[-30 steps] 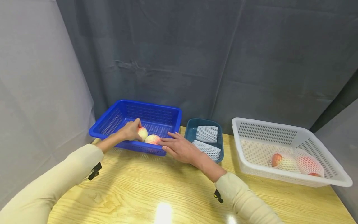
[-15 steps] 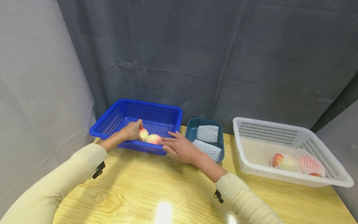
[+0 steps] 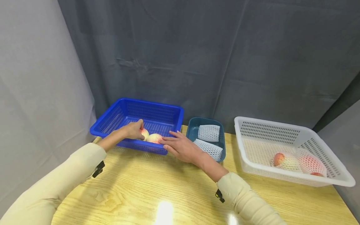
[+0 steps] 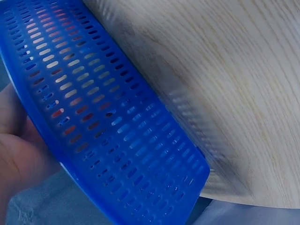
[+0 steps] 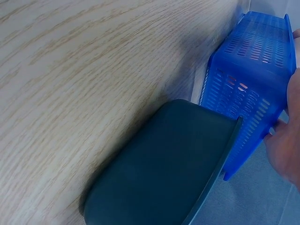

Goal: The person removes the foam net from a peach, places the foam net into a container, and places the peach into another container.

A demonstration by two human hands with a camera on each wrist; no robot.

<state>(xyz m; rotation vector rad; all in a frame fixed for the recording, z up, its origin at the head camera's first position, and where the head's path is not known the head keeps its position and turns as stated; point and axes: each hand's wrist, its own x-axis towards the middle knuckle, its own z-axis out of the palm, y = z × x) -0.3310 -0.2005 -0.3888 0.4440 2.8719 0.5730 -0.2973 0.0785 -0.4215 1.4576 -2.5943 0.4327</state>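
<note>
In the head view, two pale yellow peaches with red blush lie against the near wall of a blue basket (image 3: 153, 150). My left hand (image 3: 132, 130) reaches over that wall and grips the left peach (image 3: 145, 133), its fingers partly hiding it. Beside it, the right peach (image 3: 154, 138) has the fingertips of my right hand (image 3: 182, 147) at its right side. The right hand's fingers look fairly straight and cross the basket's right corner. From the left wrist, the basket wall (image 4: 117, 122) covers most of the peaches, and only part of the left hand (image 4: 21, 150) shows.
A dark teal tray (image 3: 192, 132) with two white foam net sleeves (image 3: 208, 133) stands right of the blue basket. Farther right is a white basket (image 3: 270, 176) holding two net-wrapped peaches (image 3: 312, 165). A grey curtain (image 3: 180, 56) hangs behind the wooden table (image 3: 135, 187).
Hands and peaches stay nearly where they were. The left hand and its peach have shifted very slightly to the right since a second ago.
</note>
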